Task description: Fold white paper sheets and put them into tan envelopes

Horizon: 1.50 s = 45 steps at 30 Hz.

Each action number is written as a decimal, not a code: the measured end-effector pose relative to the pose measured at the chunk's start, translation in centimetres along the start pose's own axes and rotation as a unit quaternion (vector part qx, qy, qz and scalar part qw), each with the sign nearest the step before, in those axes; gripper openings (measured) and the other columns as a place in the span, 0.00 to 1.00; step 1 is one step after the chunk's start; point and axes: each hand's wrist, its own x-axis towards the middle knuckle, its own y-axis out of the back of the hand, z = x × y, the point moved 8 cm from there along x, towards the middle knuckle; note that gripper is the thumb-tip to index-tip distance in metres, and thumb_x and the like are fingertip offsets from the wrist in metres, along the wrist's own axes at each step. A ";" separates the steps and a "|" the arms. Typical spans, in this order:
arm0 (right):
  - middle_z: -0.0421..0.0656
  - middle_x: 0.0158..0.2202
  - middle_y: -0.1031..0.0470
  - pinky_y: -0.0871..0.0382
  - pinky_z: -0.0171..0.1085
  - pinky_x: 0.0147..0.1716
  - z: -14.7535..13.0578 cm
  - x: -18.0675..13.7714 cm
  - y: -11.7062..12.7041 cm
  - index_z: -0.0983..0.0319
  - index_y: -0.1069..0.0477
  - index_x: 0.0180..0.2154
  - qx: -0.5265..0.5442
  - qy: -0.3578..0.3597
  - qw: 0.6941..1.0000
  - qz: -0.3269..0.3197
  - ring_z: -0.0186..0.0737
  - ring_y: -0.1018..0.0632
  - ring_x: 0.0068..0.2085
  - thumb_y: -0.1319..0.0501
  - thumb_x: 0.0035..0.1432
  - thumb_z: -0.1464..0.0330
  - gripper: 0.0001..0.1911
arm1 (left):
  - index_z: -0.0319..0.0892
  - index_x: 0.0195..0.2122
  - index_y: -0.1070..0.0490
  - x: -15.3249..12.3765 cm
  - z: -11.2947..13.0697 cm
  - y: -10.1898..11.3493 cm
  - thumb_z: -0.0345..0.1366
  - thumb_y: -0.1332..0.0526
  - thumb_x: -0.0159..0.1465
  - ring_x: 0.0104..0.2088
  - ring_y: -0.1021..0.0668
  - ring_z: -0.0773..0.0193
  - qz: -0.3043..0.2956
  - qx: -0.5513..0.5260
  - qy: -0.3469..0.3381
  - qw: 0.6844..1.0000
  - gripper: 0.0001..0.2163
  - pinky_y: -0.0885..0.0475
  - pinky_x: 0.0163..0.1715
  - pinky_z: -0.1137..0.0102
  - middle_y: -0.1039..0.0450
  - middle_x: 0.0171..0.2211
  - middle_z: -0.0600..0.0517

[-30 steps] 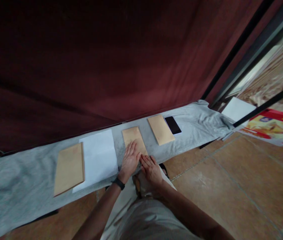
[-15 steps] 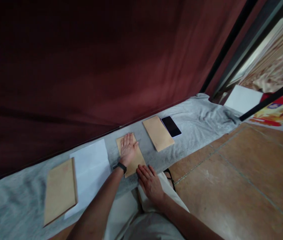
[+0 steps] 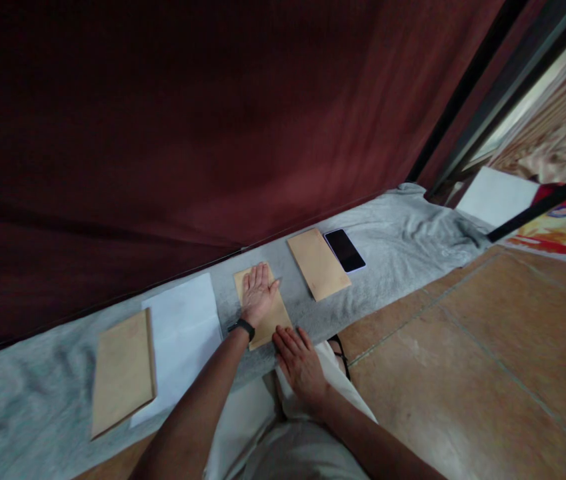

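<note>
Both lie flat, unclenched — our left hand (image 3: 259, 295) on the envelope (image 3: 275, 319), our right hand (image 3: 301, 365) at its near-right corner — contents hidden.

Tan paper pieces (image 3: 269, 324) and a plain white sheet (image 3: 183, 333) stand out before you on mottled grey cloth (image 3: 383, 230), with a black-faced phone (image 3: 345, 250) edged in pale violet; you wear a black wristband (image 3: 247, 328) and off-white trousers (image 3: 247, 420), against a deep maroon backdrop (image 3: 213, 153) and orange-brown tiled floor (image 3: 437, 373).
</note>
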 end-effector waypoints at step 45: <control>0.46 0.65 0.30 0.45 0.51 0.69 -0.8 -0.3 0.8 0.60 0.36 0.66 -0.073 0.035 0.997 -0.004 0.45 0.33 0.67 0.46 0.69 0.71 0.25 | 0.36 0.74 0.52 -12.3 1.9 1.4 0.50 0.55 0.75 0.74 0.46 0.55 -0.032 -0.029 -0.077 0.996 0.31 0.46 0.71 0.56 0.48 0.73 0.42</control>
